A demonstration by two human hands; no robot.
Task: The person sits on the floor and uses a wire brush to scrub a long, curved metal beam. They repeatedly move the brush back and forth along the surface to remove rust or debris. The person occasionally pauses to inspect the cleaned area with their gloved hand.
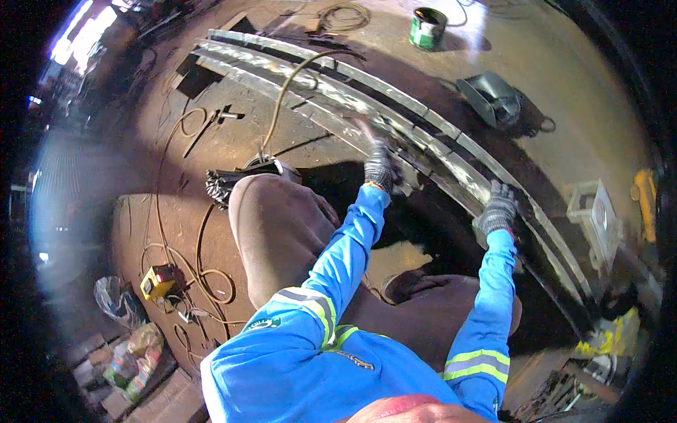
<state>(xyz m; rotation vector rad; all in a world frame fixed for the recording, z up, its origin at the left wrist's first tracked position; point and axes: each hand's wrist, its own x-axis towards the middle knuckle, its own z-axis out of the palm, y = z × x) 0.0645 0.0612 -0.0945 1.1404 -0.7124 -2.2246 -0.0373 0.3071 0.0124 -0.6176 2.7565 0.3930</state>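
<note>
A long curved steel beam [423,144] with ridged, whitish-streaked flanges runs from the far left to the near right in front of my knees. My left hand [379,166], in a dark grey knit glove, is closed at the beam's near side. A slim, motion-blurred thing [366,130] juts up from that fist; its kind cannot be made out. Further right, my right hand [499,206], in a matching glove, lies over the beam's near flange with its fingers bent round the edge. A tan hose or cable [283,95] loops up over the beam.
A green-and-white can [427,29] and a dark welding mask [491,99] stand beyond the beam. At left are a yellow box [157,283], coiled cable [211,285] and plastic bags [134,359]. By my knee sits a bucket [281,169]; a white frame [592,211] stands right.
</note>
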